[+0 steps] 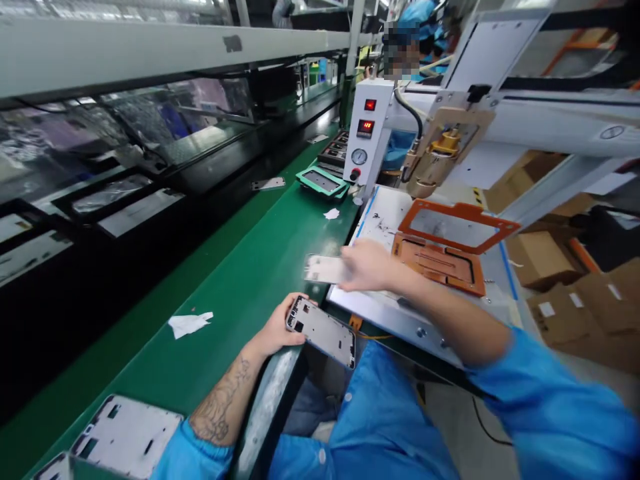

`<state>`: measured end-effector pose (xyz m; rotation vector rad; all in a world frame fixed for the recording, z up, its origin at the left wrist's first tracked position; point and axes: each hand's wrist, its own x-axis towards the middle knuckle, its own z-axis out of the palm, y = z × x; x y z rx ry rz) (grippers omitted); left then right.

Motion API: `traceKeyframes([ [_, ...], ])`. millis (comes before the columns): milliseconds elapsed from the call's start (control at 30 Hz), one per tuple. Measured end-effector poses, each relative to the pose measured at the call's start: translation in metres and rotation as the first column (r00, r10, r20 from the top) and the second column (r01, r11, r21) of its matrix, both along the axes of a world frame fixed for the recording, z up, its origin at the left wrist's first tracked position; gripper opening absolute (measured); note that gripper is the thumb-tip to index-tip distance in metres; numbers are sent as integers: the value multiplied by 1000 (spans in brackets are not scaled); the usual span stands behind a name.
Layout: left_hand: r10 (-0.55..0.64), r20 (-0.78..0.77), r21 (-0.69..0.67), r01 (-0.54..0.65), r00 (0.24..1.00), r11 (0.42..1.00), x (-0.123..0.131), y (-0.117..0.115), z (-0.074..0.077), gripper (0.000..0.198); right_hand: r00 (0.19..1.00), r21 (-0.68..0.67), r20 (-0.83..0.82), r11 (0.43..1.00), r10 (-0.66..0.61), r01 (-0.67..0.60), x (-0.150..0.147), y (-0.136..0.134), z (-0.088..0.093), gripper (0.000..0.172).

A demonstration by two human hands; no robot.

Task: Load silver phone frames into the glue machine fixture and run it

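Observation:
My left hand (279, 327) grips one end of a phone mid-frame (327, 335), a pale metal plate with small cut-outs, held tilted over the bench edge. My right hand (367, 265) is closed on a thin whitish phone-sized plate (323, 269), smeared by motion, above the border between the green mat and the white press table. Right of that hand lies an orange fixture (440, 263) with its framed lid (457, 225) raised. More phone frames (129, 430) rest on the green mat at the lower left.
A heat press (370, 133) with a red display and gauge stands at the right. A teal fixture (321, 182) and white scraps (190, 324) sit on the green bench (235, 287). Black trays (115, 193) line the left side. Cardboard boxes (585, 313) stand right; a person works behind.

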<state>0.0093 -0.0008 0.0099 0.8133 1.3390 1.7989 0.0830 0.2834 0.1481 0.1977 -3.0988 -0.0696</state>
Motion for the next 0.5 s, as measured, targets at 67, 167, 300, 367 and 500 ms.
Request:
traceKeyframes([
  [67, 10, -24, -13, -10, 1000, 1000, 8, -7, 3, 91, 998, -14, 0, 997, 70, -70, -55, -53, -15, 46],
  [167, 79, -62, -20, -80, 995, 997, 17, -16, 2, 91, 995, -79, -8, 992, 103, -103, -112, -90, -37, 46],
  [300, 287, -113, 2, -289, 951, 957, 17, -19, -4, 91, 992, -295, -60, 948, 109, -122, -100, -85, -59, 55],
  [367, 398, -129, 21, -399, 908, 917, 19, -16, -6, 87, 986, -357, -42, 919, 163, -167, -62, -80, -66, 82],
  [500, 451, -141, 27, -452, 882, 892, 40, -8, -11, 89, 978, -474, -25, 859, 205, -192, 28, -80, -65, 112],
])
